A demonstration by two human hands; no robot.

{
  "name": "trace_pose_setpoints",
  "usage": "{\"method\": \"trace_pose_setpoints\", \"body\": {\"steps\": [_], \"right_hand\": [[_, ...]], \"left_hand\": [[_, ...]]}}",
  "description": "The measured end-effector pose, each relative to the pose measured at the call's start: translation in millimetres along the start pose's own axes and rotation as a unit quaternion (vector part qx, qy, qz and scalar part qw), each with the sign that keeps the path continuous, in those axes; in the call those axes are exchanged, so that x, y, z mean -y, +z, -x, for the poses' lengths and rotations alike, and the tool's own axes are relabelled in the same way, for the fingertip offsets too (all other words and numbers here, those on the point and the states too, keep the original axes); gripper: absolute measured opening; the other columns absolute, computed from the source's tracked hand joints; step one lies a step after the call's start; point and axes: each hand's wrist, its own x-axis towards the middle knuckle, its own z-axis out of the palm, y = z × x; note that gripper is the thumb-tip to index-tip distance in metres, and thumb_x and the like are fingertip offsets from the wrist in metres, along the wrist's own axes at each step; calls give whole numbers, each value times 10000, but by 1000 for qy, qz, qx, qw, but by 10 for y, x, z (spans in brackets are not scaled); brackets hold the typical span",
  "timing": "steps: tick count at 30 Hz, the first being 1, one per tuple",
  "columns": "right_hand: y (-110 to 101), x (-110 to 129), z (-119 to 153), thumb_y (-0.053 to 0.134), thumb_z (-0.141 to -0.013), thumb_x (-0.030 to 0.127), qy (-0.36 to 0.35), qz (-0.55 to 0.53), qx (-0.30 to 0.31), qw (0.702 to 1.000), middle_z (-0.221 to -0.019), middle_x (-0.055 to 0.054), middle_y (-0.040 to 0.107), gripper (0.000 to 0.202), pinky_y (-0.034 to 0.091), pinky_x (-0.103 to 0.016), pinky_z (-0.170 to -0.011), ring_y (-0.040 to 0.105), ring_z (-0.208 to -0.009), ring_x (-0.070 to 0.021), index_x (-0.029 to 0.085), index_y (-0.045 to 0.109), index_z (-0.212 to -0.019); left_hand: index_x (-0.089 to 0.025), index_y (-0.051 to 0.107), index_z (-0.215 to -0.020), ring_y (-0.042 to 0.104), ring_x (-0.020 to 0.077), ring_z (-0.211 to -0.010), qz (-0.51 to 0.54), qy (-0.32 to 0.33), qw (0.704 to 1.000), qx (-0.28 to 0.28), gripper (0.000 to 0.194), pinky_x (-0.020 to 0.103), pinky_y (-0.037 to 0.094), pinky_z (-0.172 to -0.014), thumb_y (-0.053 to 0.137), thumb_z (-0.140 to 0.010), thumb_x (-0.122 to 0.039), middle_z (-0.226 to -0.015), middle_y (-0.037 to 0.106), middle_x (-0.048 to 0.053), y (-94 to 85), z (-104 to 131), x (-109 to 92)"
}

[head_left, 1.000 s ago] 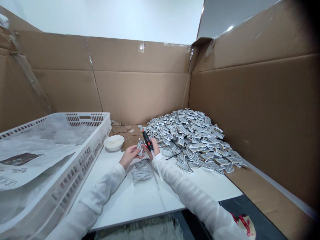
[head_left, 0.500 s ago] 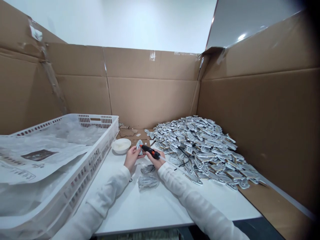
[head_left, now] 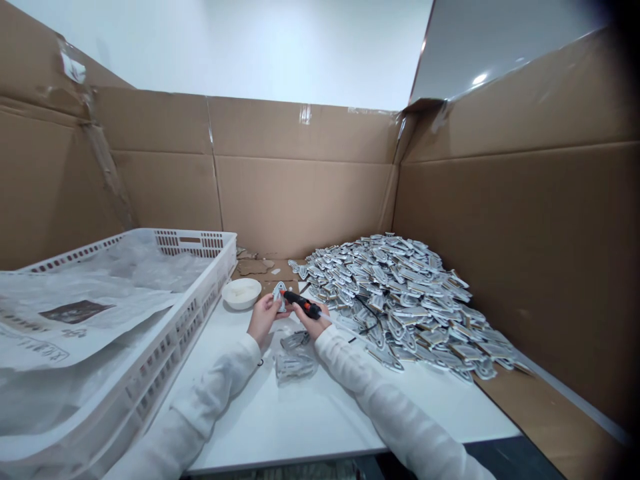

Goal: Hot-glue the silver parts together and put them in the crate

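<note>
Between the fingers of my left hand [head_left: 263, 319] stands a small grey-and-white flat piece [head_left: 279, 291] with a pointed top. My right hand [head_left: 313, 320] is wrapped round a black glue gun [head_left: 306, 307] with an orange tip and a clear stick out of its rear. The tip is at the face of the flat piece; whether it touches, I cannot tell. Below my hands, clear plastic bags [head_left: 296, 365] with grey pieces inside lie on the white table [head_left: 295, 427]. Just left of the piece is a round white bowl [head_left: 241, 293] with pale contents.
A large heap of similar flat pieces [head_left: 395, 287] covers the right side, with a black cord [head_left: 369, 312] across it. At left stands a white plastic crate [head_left: 185, 327] holding clear bags and a printed sheet [head_left: 80, 320]. Cardboard walls [head_left: 305, 193] enclose the table.
Almost nothing differs. The glue gun and the flat piece stay together in my hands, with the view shifted very slightly.
</note>
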Motion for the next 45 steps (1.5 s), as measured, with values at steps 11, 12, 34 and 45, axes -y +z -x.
{"method": "trace_pose_setpoints", "body": {"steps": [11,12,34,45], "right_hand": [[-8,-25,-10,528,-714,438,25,22,-10,999,-557,-27,613,308,393,-247,-521,553,-539,-158,169,671,-669],[-7,-24,-10,530,-711,440,29,23,-11,999,-539,-26,603,313,387,-247,-510,543,-522,-155,166,667,-651],[3,-31,-14,534,-702,434,32,42,-20,998,-506,-29,586,307,393,-263,-501,523,-490,-158,174,649,-589],[-77,-145,-128,459,-701,573,114,95,-106,983,-533,-64,591,437,408,-294,-543,550,-539,-199,188,588,-539]], "left_hand": [[-109,519,-866,639,142,-716,-12,1,1000,1,101,244,535,-667,539,-774,-146,-810,662,53,-15,-10,8],[-109,522,-874,640,141,-715,-14,2,1000,4,109,244,534,-669,538,-775,-150,-818,662,55,-15,-7,6],[-115,511,-872,637,147,-660,-12,5,1000,4,189,278,532,-666,598,-734,-210,-798,658,54,-14,-8,32],[-169,399,-827,600,113,-552,-36,85,992,-89,242,223,464,-517,585,-720,-282,-810,655,51,-103,-52,-56]]}}
